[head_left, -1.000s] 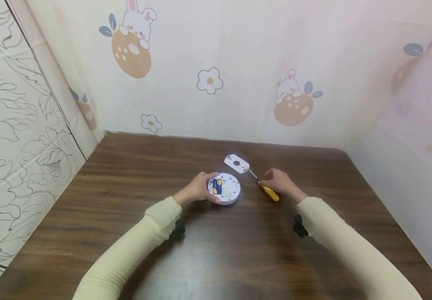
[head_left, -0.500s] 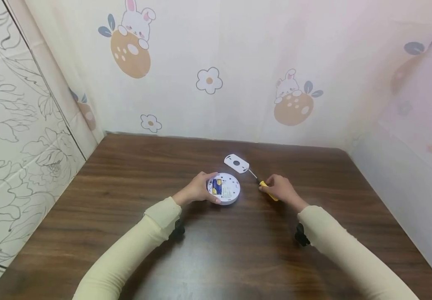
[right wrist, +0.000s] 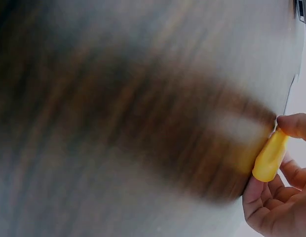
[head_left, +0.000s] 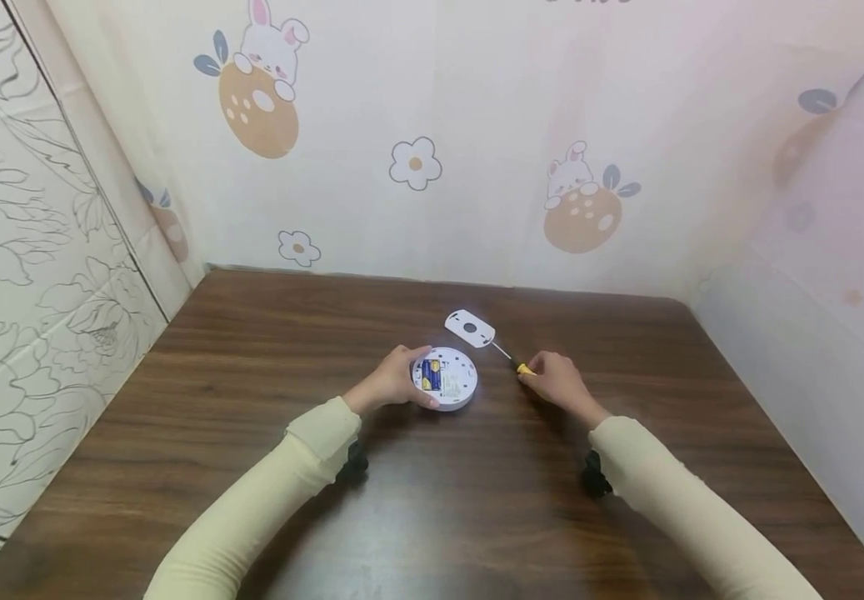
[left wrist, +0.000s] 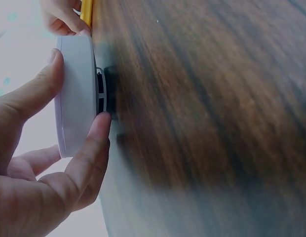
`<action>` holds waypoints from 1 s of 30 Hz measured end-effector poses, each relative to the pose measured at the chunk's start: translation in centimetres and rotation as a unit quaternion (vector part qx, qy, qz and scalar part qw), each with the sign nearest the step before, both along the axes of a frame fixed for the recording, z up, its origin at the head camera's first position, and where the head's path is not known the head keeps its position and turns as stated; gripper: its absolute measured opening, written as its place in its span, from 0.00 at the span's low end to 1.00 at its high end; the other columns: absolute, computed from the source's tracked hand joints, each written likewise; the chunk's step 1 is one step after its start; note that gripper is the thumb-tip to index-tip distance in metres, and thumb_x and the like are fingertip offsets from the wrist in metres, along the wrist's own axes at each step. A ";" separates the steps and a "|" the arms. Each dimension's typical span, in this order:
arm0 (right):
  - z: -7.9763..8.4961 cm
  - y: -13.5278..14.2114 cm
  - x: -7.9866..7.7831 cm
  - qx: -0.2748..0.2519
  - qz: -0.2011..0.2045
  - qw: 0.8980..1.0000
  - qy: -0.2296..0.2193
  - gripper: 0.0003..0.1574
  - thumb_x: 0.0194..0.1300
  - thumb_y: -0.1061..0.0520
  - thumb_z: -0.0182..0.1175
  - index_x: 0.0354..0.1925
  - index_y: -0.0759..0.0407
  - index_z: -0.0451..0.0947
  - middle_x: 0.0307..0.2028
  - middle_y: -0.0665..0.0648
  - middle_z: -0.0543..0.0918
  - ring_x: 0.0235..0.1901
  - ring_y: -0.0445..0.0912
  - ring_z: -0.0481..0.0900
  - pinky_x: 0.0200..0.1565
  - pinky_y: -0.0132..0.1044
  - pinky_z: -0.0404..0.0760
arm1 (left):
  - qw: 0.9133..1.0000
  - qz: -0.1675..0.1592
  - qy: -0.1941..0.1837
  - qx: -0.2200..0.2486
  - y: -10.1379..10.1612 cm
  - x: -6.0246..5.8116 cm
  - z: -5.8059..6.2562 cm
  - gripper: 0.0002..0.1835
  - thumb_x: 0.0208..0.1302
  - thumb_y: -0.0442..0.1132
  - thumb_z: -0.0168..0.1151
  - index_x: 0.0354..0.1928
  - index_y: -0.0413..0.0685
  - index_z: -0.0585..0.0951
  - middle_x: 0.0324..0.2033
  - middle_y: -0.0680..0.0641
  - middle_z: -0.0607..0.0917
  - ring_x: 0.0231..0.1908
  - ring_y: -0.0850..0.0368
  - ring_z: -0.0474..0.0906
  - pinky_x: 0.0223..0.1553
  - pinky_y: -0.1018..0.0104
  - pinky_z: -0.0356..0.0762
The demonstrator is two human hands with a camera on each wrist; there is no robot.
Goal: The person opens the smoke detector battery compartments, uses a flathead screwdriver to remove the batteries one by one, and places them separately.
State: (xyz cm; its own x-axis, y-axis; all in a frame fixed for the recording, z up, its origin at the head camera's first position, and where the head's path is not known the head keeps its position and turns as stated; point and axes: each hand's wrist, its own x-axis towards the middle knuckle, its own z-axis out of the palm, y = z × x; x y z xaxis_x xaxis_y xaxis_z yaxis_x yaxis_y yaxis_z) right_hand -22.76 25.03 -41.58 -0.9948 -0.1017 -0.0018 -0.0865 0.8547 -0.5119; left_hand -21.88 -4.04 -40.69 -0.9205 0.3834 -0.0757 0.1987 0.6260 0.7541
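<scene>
My left hand grips the round white smoke alarm by its left side, thumb and fingers spread around the rim. Its flat back, with a blue and yellow label and small holes, faces up. In the left wrist view, dark vents show on the alarm's lower side, close over the table. To the right, my right hand pinches the yellow handle of a screwdriver; its rear end is hidden under the hand in the head view. The thin shaft points at a white mounting plate, its tip right at the plate's edge.
The brown wood-grain table runs back to a printed curtain with rabbits and flowers. A pale curtain borders the right side. White panels with line-drawn flowers stand on the left.
My right hand has shifted its hold from the screwdriver's collar to around the handle, covering its rear end. The left hand, alarm and plate stay in place.
</scene>
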 end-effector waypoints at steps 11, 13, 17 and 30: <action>0.5 0.1 0.4 -0.020 0.011 1.000 0.016 0.15 0.62 0.59 0.62 0.39 0.72 0.73 0.34 0.65 0.78 0.29 0.51 0.72 0.31 0.39 0.74 | 1.000 0.011 -0.007 0.011 0.1 0.3 -0.1 0.53 0.38 0.41 0.82 0.69 0.43 0.65 0.52 0.37 0.70 0.50 0.46 0.69 0.58 0.53 0.69; 0.6 0.1 0.5 -0.024 0.015 0.999 0.017 0.15 0.63 0.60 0.61 0.40 0.72 0.72 0.34 0.64 0.77 0.29 0.50 0.72 0.30 0.36 0.72 | 1.000 0.011 -0.002 0.008 0.2 0.4 -0.1 0.53 0.38 0.42 0.82 0.69 0.43 0.65 0.53 0.38 0.70 0.50 0.47 0.69 0.57 0.54 0.70; 0.7 0.0 0.9 -0.038 0.024 0.999 0.014 0.14 0.64 0.61 0.59 0.41 0.72 0.70 0.32 0.63 0.76 0.28 0.49 0.71 0.27 0.35 0.71 | 1.000 0.015 -0.001 0.003 0.3 0.7 -0.1 0.53 0.39 0.44 0.82 0.69 0.42 0.64 0.52 0.38 0.69 0.49 0.47 0.69 0.56 0.54 0.71; 1.7 0.2 1.5 -0.053 0.043 0.998 -0.009 0.19 0.67 0.56 0.57 0.46 0.73 0.70 0.34 0.62 0.75 0.29 0.49 0.71 0.29 0.35 0.73 | 1.000 0.027 -0.006 -0.002 0.5 1.6 0.3 0.52 0.43 0.47 0.78 0.68 0.39 0.61 0.51 0.38 0.68 0.49 0.47 0.69 0.54 0.52 0.73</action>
State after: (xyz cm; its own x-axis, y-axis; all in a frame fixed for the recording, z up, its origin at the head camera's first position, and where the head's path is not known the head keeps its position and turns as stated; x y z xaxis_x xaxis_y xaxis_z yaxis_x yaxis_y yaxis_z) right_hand -21.27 25.22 -39.91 -0.9822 -0.1879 -0.0037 -0.1479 0.7850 -0.6015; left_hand -20.32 -3.52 -40.39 -0.9391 0.3319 -0.0886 0.1546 0.6386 0.7539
